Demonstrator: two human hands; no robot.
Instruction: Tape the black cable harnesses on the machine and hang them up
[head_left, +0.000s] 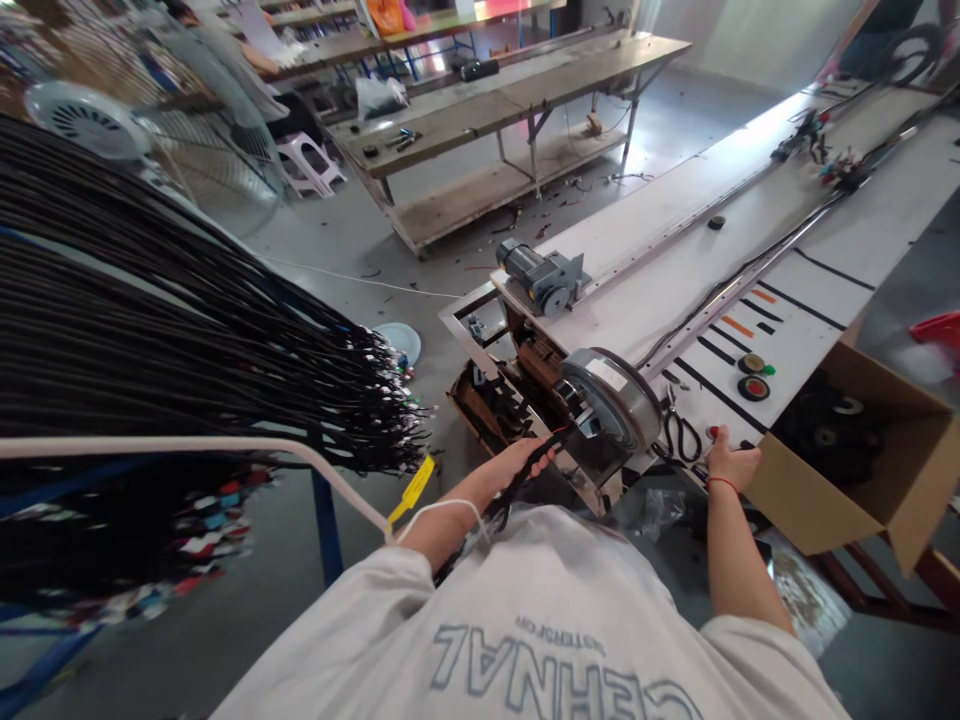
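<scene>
Left hand [517,462] is clamped around a thin black cable bundle [525,480] that runs from the fist down toward the white T-shirt [540,620], just at 7 o'clock of the round grey metal drum with a white label [611,400] at the near end of the long white workbench [750,260]. Right hand [731,465], red thread at the wrist, rests on the bench edge at 3 o'clock of the drum; fingers look loosely curled together, whether they grip anything cannot tell

Risks, judged only: cable end sits close to the drum and the open dark frame under it, so a slack loop could snag on the drum or frame edges. The hanging mass of long black cables with coloured tags [187,340] at 9 o'clock reaches close to the left elbow, so strands could tangle with the held bundle. Black-handled scissors [681,435] lie between drum and right hand, so a sideways sweep could catch them. The brown cardboard box of dark spools [862,450] overhangs the bench at 3 o'clock and a nudge could tip it

Hard to make out: cable tip at the drum is blurred, right fingertips are hidden behind the hand, the box contents are dark, and the grey electric motor [540,275] at 12 o'clock shows no visible link to the drum. A seated person at far 11 o'clock is mostly cut off behind a wire fan guard [217,150]
</scene>
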